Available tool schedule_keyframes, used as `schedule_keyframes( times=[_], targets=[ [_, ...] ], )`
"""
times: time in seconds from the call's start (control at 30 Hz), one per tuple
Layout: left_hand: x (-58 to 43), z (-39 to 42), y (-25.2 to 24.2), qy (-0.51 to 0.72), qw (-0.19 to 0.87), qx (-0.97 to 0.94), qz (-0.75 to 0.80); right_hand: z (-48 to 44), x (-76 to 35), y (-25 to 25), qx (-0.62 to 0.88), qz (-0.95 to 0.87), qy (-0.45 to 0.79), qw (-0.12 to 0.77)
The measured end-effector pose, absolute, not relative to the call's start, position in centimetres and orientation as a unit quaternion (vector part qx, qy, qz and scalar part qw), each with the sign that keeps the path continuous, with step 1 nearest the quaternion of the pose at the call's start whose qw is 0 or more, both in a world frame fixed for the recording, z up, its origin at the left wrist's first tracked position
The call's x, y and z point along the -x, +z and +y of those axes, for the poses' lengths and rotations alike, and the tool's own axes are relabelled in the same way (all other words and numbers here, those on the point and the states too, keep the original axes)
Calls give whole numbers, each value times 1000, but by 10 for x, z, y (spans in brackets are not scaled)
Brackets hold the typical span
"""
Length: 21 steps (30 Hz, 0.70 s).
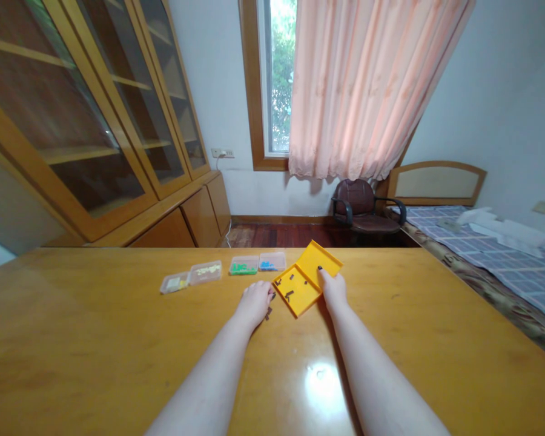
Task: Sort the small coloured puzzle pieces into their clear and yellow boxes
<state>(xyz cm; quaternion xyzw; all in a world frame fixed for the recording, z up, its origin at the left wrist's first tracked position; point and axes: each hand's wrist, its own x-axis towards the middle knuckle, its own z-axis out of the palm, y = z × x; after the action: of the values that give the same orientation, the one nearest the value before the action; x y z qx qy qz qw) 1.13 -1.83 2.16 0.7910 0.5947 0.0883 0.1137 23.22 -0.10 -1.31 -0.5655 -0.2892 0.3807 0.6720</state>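
An open yellow hinged case (307,277) lies on the wooden table (118,339) with several small dark pieces in its near half. My right hand (333,286) rests against the case's right edge, thumb on the rim, fingers curled around it. My left hand (255,303) sits just left of the case, fingers bent down onto the table over a small dark piece (268,313); whether it grips the piece is unclear.
A row of small clear boxes stands behind my left hand: a yellowish one (174,283), another (205,272), a green-filled one (243,265) and a blue-filled one (271,261). Cabinet at left, office chair (363,209) and bed (490,248) beyond the table.
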Motion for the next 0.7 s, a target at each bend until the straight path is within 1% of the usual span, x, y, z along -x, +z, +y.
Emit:
schedule_keyframes(
  times=[0.17, 0.33, 0.4, 0.53, 0.7],
  targets=[
    [-11, -18, 24, 113, 126, -788, 591, 1, -232, -16, 553, -284, 387, 681],
    [-17, -22, 27, 230, 163, -808, 518, 1, -231, -17, 556, -280, 388, 680],
    [-20, -24, 27, 254, 176, -814, 492, 1, -232, -17, 558, -282, 385, 679],
    [-20, -27, 25, 236, 160, -817, 501, 1, -232, -18, 561, -283, 386, 676],
    [-10, -22, 20, 162, 69, -753, 633, 1, -231, -16, 556, -279, 394, 677]
  ],
)
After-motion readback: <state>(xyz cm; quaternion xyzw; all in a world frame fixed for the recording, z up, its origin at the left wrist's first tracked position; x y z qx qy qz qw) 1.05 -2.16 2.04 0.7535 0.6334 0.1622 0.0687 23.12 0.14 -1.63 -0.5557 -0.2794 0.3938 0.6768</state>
